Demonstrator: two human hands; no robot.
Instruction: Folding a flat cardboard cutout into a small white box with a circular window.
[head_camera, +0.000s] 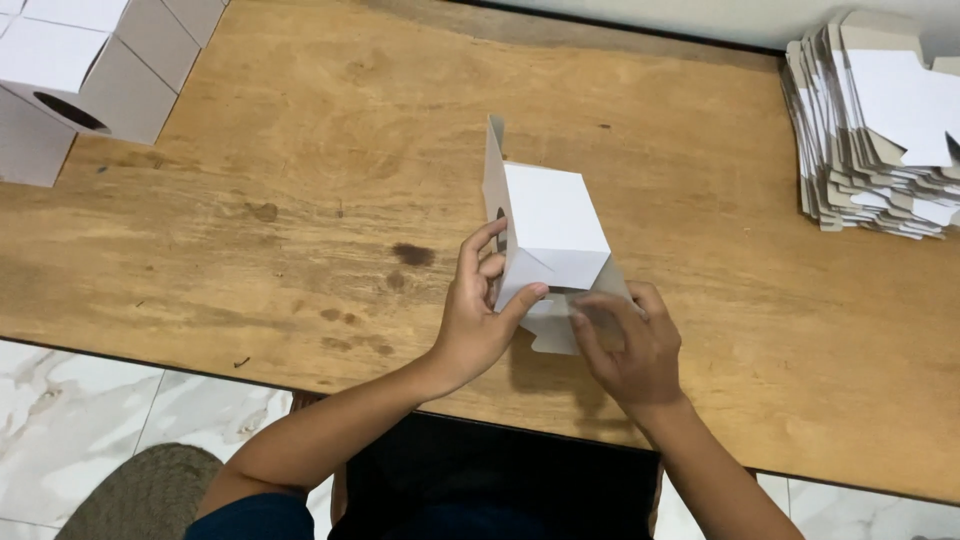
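Centrally in the head view, a white cardboard box (548, 225) is held on the wooden table (300, 200), its long axis running away from the body. It is gripped at its near end by the left hand (478, 315), while the right hand (625, 345) is closed on the near flap (556, 325). Folded boxes (80, 70) are seen upper left, flat blanks (870, 120) upper right.

Soft, even indoor light; sharp focus, faint shadows.
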